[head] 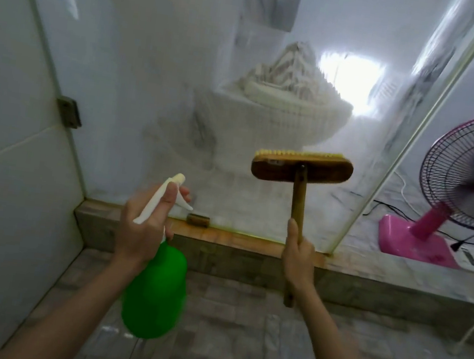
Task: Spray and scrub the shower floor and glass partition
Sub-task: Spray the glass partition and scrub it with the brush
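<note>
Head view, and both hands are busy. The left hand (145,221) is curled round the neck of the green bottle (155,289). Its thumb lies up along the white sprayer and a finger hooks over the trigger, with the nozzle aimed at the glass (152,78). The right hand (299,257) is fisted round the wooden handle of the brush (302,169), low on the shaft with a short stub below the fist. The brush head is raised in front of the glass, bristles facing away from the camera. I cannot tell if they touch the pane.

The glass looks hazy and streaked, with a toilet (283,119) showing dimly behind it. It stands on a stone curb (219,255), and the tiled floor (238,345) shines wet below. A pink fan (470,180) stands outside the shower, to the right.

As for handling, the bottle is probably light plastic. It is opaque, so the fill cannot be read, and the neck grip suits it. The brush looks stiff and head-heavy, so a hold higher up the handle would likely give firmer pressure. The bristles should meet the pane first, as the wooden edge could knock the glass. Wet tile and wet hands could both mean slipping.
</note>
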{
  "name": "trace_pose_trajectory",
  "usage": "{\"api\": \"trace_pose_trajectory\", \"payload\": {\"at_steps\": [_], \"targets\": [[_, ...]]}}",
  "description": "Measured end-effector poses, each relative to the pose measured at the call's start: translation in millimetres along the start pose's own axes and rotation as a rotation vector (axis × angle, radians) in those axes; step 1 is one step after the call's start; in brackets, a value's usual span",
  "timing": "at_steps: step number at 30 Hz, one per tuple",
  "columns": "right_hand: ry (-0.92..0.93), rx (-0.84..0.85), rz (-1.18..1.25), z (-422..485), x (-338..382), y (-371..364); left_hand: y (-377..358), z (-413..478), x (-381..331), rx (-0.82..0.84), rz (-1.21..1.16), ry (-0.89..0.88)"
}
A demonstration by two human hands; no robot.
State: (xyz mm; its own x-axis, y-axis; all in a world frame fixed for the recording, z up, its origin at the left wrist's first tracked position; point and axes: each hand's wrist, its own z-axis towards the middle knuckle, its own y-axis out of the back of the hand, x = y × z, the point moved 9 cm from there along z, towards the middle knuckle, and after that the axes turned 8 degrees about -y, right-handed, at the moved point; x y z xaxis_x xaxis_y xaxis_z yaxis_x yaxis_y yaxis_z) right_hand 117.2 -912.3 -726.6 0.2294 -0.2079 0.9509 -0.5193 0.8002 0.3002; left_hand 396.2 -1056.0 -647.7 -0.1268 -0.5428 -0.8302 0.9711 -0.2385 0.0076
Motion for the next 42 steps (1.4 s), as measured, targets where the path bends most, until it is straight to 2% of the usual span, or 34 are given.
{"api": "trace_pose_trajectory", "payload": {"at_steps": [3, 5, 7, 9, 11, 13, 15, 18, 20, 23, 25, 27, 33, 36, 39, 42], "targets": [[0.047, -0.046, 0.090, 32.8, 81.3, 15.7, -14.0, -6.1, 11.9, 0.024, 0.018, 0.040], [0.075, -0.076, 0.183, 43.9, 101.8, 23.7, -24.4, -11.0, 15.7, 0.044, 0.018, 0.055], [0.047, -0.100, 0.188, 40.0, 67.9, 25.6, -31.8, -15.4, 16.8, 0.050, 0.020, 0.045], [-0.007, -0.088, 0.192, 19.6, -8.3, 20.9, -37.8, -19.0, 17.9, 0.060, 0.028, 0.031], [-0.173, 0.012, 0.207, -8.6, -89.6, 11.9, -44.4, -23.1, 21.8, 0.072, 0.034, 0.038], [-0.254, 0.094, 0.206, -24.5, -123.6, 9.4, -50.6, -26.6, 23.8, 0.077, 0.028, 0.048], [-0.203, 0.043, 0.175, -11.0, -95.0, 20.4, -56.7, -29.1, 25.3, 0.088, 0.020, 0.058], [-0.078, -0.068, 0.199, 31.1, -5.0, 40.6, -65.0, -32.7, 31.2, 0.121, 0.011, 0.070], [-0.052, -0.093, 0.268, 45.3, 18.9, 43.7, -66.8, -33.0, 33.3, 0.143, 0.017, 0.072], [-0.069, -0.092, 0.265, 27.8, -38.6, 32.1, -63.2, -32.7, 29.8, 0.143, 0.030, 0.045], [-0.171, -0.016, 0.275, 0.5, -104.0, 14.9, -61.2, -34.5, 30.3, 0.163, 0.056, 0.028], [-0.231, 0.012, 0.225, -14.2, -125.3, 12.9, -60.4, -40.2, 35.5, 0.188, 0.062, 0.035], [-0.060, -0.119, 0.286, 41.8, -5.1, 39.1, -56.2, -64.0, 58.1, 0.168, 0.064, 0.119], [-0.110, -0.088, 0.226, 20.2, -69.3, 18.5, -60.6, -73.6, 59.2, 0.192, 0.065, 0.107], [-0.326, 0.041, 0.166, -31.2, -181.5, -7.2, -62.2, -80.3, 56.1, 0.209, 0.070, 0.088], [-0.390, 0.098, 0.111, -47.7, -196.9, -13.1, -57.6, -84.5, 57.8, 0.189, 0.050, 0.094]]}}
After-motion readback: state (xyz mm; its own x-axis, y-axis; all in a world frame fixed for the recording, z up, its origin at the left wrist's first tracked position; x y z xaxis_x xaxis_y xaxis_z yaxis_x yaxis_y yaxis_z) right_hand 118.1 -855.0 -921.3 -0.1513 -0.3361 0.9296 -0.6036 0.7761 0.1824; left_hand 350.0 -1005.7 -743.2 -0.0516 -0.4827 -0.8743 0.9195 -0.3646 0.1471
